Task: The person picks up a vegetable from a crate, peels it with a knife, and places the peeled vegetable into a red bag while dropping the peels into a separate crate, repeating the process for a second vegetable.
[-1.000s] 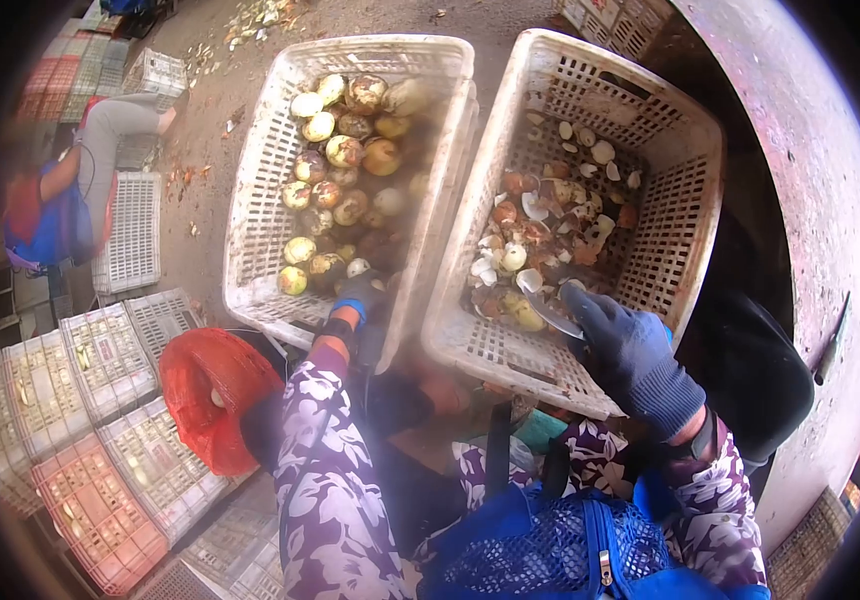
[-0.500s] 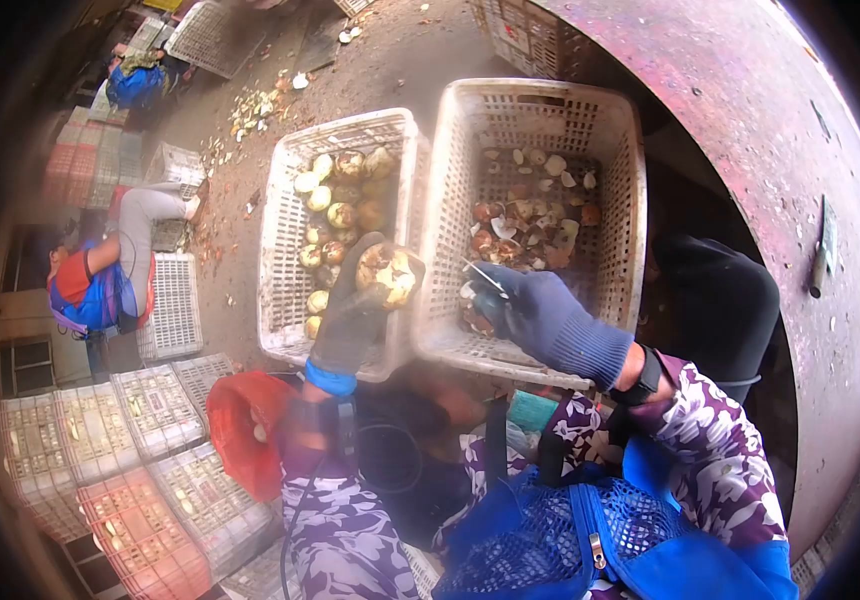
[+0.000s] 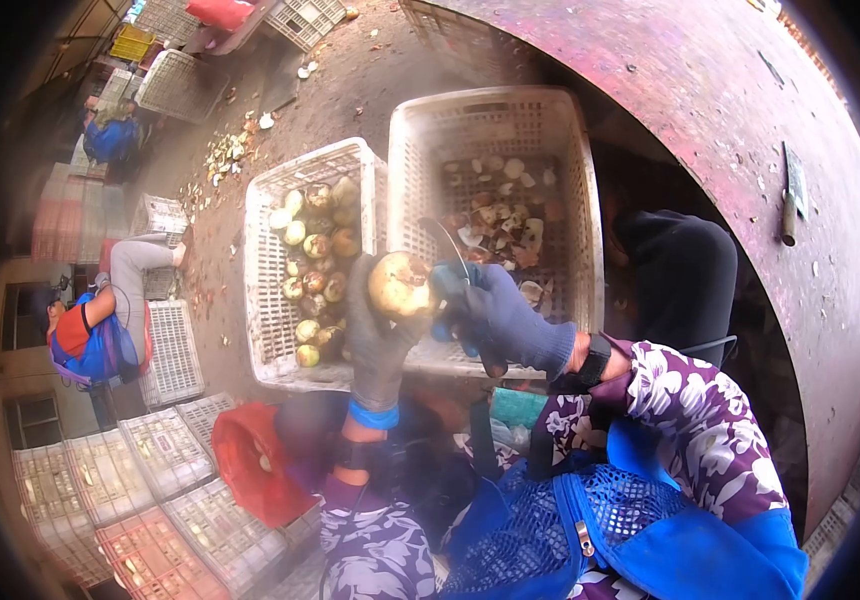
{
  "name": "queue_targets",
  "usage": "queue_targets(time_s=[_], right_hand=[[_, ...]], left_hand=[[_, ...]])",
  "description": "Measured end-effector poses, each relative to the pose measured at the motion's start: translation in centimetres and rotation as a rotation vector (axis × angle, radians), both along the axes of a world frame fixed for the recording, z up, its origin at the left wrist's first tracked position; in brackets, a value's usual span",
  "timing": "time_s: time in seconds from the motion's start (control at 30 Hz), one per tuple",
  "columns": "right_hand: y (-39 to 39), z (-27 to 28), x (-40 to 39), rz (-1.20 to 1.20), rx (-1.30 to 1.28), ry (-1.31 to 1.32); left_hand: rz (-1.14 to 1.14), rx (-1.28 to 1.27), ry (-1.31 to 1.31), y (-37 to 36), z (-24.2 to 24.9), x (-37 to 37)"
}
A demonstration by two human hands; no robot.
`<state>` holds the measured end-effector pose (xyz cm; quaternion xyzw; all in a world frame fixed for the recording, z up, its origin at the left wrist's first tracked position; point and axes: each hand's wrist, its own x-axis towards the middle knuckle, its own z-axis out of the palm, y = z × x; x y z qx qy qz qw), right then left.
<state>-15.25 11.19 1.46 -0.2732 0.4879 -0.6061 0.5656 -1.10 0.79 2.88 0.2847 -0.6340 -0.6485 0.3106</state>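
Note:
A round, pale yellow vegetable with brown patches is in my gloved left hand, its fingers wrapped round it. My right hand, in a blue-grey glove, is closed on a knife with a thin curved blade, close beside the vegetable's right side. Behind my left hand stands a white crate of similar round vegetables. Beyond my right hand is a larger white crate with peelings and cut pieces at its bottom.
A pinkish tabletop on the right bears a knife. A red container stands at lower left beside stacked crates of pale vegetables. One person sits at far left, another farther back. Peelings litter the ground.
The view has shifted, so the crates appear farther left. My hands have come closer together, and the knife blade is now beside the held vegetable.

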Motion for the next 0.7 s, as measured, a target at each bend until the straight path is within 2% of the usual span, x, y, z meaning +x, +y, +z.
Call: queue_targets(time_s=[0.03,0.13,0.27,0.3,0.33,0.37,0.4,0.43,0.47,0.53,0.57,0.6,0.63,0.7], right_hand=[[0.1,0.3,0.0,-0.016,0.018,-0.052],[0.4,2.7,-0.8,0.057,0.146,-0.143],[-0.1,5.7,-3.0,0.162,0.248,-0.061],[-0.5,4.2,-3.4,0.091,0.180,-0.053],[-0.9,4.8,-4.8,0.116,0.145,-0.053],[-1.2,4.7,-6.0,0.046,-0.064,-0.078],[-1.1,4.4,-6.2,-0.003,-0.149,-0.212],[-1.1,4.1,-6.4,-0.043,-0.237,-0.348],[-1.1,3.2,-5.8,-0.057,-0.199,-0.589],[-0.1,-0.9,-5.1,0.066,-0.249,-0.052],[0.4,-2.9,-4.7,0.096,-0.277,0.207],[0.9,-2.4,-4.1,0.075,-0.378,0.707],[0.8,-1.9,-4.2,0.195,-0.254,0.669],[0.6,-1.5,-4.5,0.194,-0.151,0.288]], left_hand=[[0.005,0.029,0.061,-0.1,-0.5,-0.3],[-0.062,-0.111,0.082,-0.1,-1.2,-0.9],[0.078,0.186,0.187,-0.2,-1.1,-0.5],[0.092,0.239,0.206,-0.4,-1.4,-0.1],[0.066,0.375,0.279,-0.9,-1.8,0.3],[0.039,0.514,0.349,-1.4,-2.3,0.8],[0.010,0.652,0.418,-1.9,-2.6,1.3],[-0.118,0.447,0.240,-2.1,-2.6,2.0],[-0.152,0.604,0.382,-2.4,-3.0,2.3],[-0.229,0.915,0.673,-2.9,-3.7,2.6],[-0.213,0.903,0.677,-2.8,-3.6,2.5],[-0.156,0.879,0.621,-2.8,-3.2,2.3],[-0.095,0.856,0.565,-2.5,-2.6,2.1],[-0.034,0.857,0.518,-2.1,-1.9,2.5]])
